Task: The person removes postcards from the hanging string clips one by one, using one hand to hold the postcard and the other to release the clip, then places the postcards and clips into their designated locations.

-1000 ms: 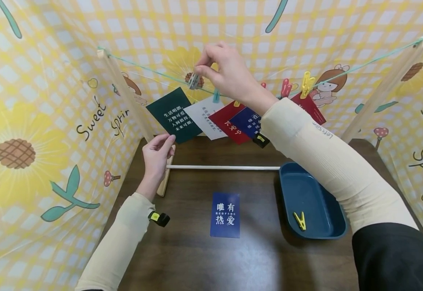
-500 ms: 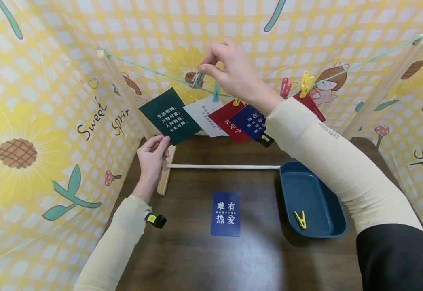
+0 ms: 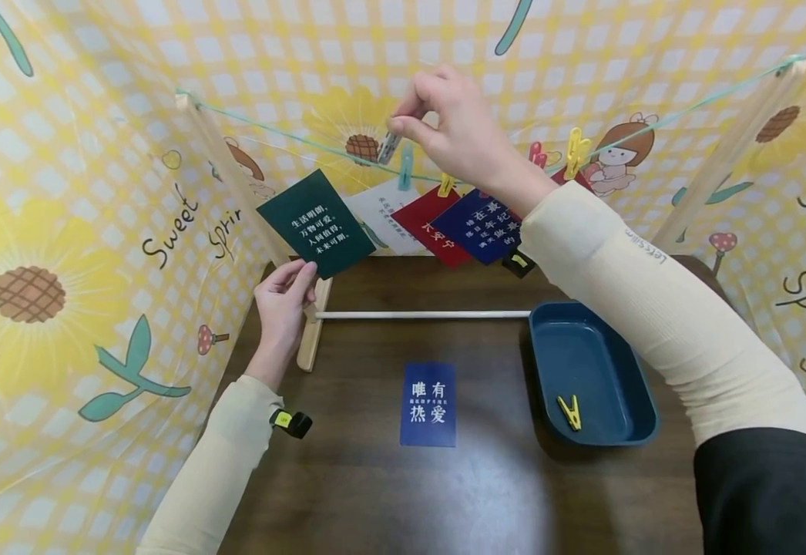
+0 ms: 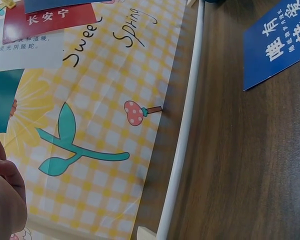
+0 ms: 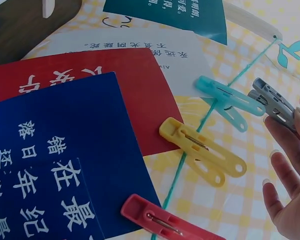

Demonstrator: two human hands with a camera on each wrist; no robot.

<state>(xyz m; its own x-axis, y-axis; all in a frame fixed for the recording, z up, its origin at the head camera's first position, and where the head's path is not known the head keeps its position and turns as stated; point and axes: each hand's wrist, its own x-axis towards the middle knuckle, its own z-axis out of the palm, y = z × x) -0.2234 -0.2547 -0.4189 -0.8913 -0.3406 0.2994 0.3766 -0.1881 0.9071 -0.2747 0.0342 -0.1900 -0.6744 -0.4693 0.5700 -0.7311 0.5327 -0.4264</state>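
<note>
In the head view my left hand [image 3: 281, 307] pinches the lower corner of a dark green card [image 3: 316, 223] with white writing. The card is tilted in front of the green string [image 3: 292, 140]. My right hand [image 3: 453, 131] holds a grey clothespin [image 3: 387, 147] between thumb and fingers, close to the string. In the right wrist view this clothespin [image 5: 274, 104] is right beside a teal clothespin [image 5: 230, 97] on the string. A white card [image 3: 385, 212], a red card [image 3: 427, 223] and a blue card [image 3: 479, 223] hang to the right of the green one.
Wooden posts [image 3: 230, 169] carry the string, with a white rod [image 3: 424, 314] low between them. Another blue card [image 3: 428, 405] lies on the brown table [image 3: 375, 493]. A yellow clothespin [image 3: 570, 412] lies in the blue tray [image 3: 642, 408]. Patterned cloth [image 3: 35, 193] surrounds the table.
My left hand has shifted a little left with the green card. My right hand has moved slightly right with the grey clothespin. The blue card on the table stays put.
</note>
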